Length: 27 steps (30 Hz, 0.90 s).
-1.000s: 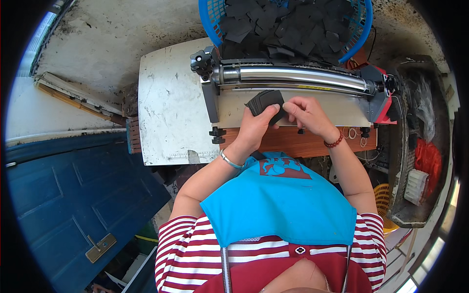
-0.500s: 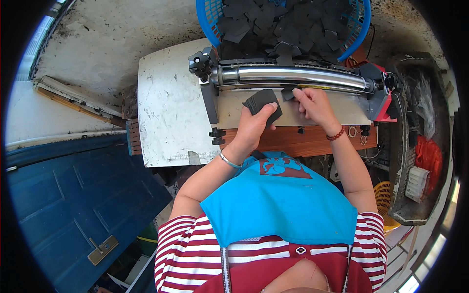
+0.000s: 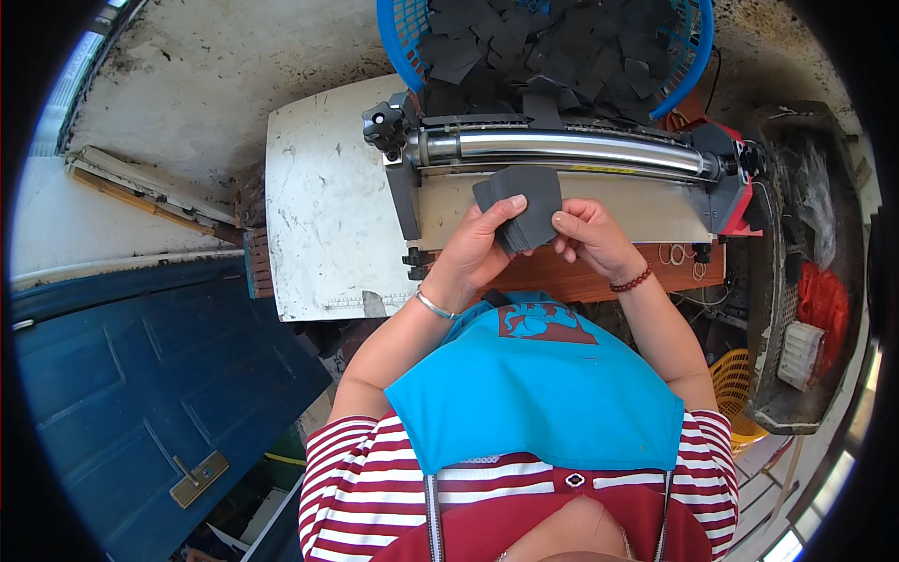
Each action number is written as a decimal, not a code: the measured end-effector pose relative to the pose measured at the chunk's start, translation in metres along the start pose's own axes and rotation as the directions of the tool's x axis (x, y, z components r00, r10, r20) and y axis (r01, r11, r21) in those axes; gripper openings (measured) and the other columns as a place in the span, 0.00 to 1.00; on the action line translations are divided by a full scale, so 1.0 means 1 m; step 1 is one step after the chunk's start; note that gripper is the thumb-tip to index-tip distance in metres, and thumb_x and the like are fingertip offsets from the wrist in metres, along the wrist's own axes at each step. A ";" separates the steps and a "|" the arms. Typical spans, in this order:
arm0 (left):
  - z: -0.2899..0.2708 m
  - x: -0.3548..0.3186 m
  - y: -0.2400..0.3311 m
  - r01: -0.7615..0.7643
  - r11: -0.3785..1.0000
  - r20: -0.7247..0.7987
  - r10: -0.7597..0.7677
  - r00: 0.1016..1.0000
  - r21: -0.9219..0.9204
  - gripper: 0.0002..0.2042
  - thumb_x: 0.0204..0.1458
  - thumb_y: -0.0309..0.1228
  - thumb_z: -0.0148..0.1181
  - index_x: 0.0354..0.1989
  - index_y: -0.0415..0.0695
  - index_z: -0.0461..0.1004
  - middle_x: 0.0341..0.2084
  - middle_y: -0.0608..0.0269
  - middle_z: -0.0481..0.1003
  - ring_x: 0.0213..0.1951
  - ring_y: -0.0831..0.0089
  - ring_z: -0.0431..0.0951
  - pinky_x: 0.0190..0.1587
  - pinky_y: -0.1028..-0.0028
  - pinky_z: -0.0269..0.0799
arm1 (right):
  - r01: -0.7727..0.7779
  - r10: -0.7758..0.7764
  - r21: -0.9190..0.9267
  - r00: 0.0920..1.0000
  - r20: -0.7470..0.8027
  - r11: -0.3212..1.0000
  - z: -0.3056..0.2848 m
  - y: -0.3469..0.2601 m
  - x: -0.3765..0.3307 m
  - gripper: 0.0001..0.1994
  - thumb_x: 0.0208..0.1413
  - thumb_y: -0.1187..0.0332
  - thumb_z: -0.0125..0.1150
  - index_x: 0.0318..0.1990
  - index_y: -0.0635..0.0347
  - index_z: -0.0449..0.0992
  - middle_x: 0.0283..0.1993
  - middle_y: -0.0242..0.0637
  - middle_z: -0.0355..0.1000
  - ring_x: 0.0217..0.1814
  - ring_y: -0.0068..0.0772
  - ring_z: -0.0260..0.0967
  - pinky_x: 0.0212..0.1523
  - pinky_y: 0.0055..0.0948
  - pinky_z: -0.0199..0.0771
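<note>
My left hand [image 3: 479, 239] is closed round a fanned stack of thin dark grey pieces [image 3: 526, 201], its thumb pressed on top. At the stack's right edge, my right hand [image 3: 595, 239] pinches the uppermost piece between thumb and fingers. Both hands are above the front plate [image 3: 646, 201] of a roller machine. Behind them lies its shiny metal roller [image 3: 581, 142]. Another dark piece [image 3: 543, 110] sticks up at the far side of the roller, below the basket.
A blue basket [image 3: 401, 51] full of dark pieces stands behind the machine. A black knob [image 3: 382, 124] juts from its left end, and a red side cover [image 3: 740, 206] marks its right. The white worktop [image 3: 328, 206] lies left; a worn trough [image 3: 777, 281] stands right.
My right hand has come from the plate near the roller toward me and left, bringing a piece onto the stack. My left hand has turned the stack slightly.
</note>
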State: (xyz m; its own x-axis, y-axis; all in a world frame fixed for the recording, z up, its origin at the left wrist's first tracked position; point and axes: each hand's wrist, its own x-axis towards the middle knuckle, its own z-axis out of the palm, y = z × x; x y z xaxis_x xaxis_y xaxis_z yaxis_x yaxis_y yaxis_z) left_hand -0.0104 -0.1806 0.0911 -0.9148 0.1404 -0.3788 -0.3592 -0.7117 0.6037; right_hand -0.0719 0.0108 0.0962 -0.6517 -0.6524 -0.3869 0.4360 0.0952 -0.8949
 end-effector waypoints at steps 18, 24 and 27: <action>0.006 -0.004 -0.009 -0.186 0.937 -0.061 0.213 0.975 0.297 0.13 0.61 0.39 0.52 0.35 0.41 0.75 0.26 0.66 0.77 0.25 0.82 0.75 0.22 0.81 0.72 | 0.057 -0.165 -0.482 0.969 -0.185 0.874 -0.004 -0.006 -0.013 0.18 0.63 0.56 0.52 0.26 0.60 0.75 0.17 0.27 0.68 0.16 0.15 0.62 0.18 0.18 0.61; -0.007 -0.003 -0.004 -0.226 0.902 -0.090 0.276 0.957 0.368 0.12 0.61 0.37 0.51 0.39 0.41 0.74 0.28 0.65 0.77 0.27 0.80 0.77 0.23 0.78 0.74 | -0.043 -0.050 -0.422 0.977 -0.207 0.905 -0.031 -0.002 -0.014 0.19 0.62 0.58 0.52 0.23 0.61 0.73 0.16 0.27 0.67 0.14 0.15 0.60 0.16 0.17 0.59; -0.007 -0.004 -0.003 -0.235 0.891 -0.111 0.298 0.948 0.388 0.12 0.61 0.37 0.50 0.39 0.40 0.74 0.28 0.65 0.77 0.26 0.79 0.77 0.22 0.78 0.74 | -0.301 0.192 -0.405 0.938 -0.287 0.863 -0.047 -0.006 -0.008 0.20 0.62 0.57 0.53 0.24 0.64 0.74 0.14 0.27 0.66 0.10 0.14 0.59 0.10 0.15 0.55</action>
State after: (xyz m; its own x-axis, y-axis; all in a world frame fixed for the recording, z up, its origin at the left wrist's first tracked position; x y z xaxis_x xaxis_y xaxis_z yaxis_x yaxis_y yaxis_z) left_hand -0.0044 -0.1835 0.0858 -0.9539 -0.1553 -0.2569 -0.1770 -0.4004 0.8991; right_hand -0.0987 0.0509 0.0939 -0.7058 -0.3779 -0.5992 0.3211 0.5832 -0.7461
